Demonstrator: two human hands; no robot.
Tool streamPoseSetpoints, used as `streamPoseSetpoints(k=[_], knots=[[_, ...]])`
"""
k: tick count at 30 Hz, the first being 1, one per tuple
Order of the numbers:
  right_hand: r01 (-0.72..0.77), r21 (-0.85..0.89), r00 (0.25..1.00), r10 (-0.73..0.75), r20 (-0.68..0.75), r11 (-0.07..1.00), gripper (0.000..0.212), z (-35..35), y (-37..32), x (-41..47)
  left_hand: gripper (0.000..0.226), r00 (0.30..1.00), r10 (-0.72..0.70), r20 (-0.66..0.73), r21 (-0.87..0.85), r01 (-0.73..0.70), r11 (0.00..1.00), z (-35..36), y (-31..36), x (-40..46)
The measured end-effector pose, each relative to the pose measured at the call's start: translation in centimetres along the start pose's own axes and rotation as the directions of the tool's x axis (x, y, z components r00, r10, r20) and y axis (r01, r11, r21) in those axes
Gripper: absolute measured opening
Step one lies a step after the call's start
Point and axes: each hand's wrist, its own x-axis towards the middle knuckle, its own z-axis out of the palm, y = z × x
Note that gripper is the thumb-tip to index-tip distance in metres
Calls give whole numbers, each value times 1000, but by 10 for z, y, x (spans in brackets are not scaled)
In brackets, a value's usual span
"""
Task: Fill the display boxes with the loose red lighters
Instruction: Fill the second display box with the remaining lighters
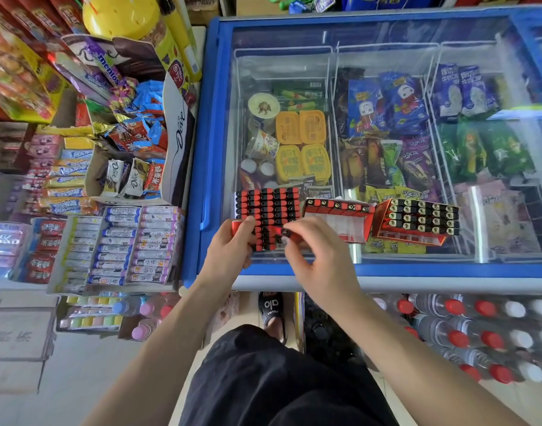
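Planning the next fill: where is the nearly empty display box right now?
The nearly empty display box sits on the freezer lid, centre of the head view, between the lighter block and the fuller box.

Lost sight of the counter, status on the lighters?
Left hand holds lighter block. Right hand pinches one red lighter there. Middle box one row, right box mostly full. Nothing blocking.

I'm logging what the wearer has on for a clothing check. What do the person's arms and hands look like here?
Both forearms are bare right down to the wrist, with no sleeve in view. The left hand and the right hand wear no gloves, and no ring, watch or bracelet shows on either. Lower down, the person wears dark black shorts and a black slide sandal with white lettering.
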Motion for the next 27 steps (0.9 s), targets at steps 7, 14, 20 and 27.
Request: streamPoseSetpoints(k=[7, 14, 20, 27], knots=[[-107, -122, 975, 128, 180, 987, 20, -2, 37, -26, 34, 992, 122, -6, 458, -106, 883, -7, -16, 0], [11, -274, 965, 62, 254, 962, 13, 26, 51, -30, 44, 952, 303, -40, 637, -210, 742, 2, -28, 10], [66, -343, 976, 11, 218, 937, 16, 33, 50, -27, 34, 949, 314, -33, 616, -228, 754, 3, -26, 7], [123, -419, 977, -36, 208, 900, 26, 38, 49, -25, 26, 991, 118, 62, 233, -129, 964, 5, -2, -1]])
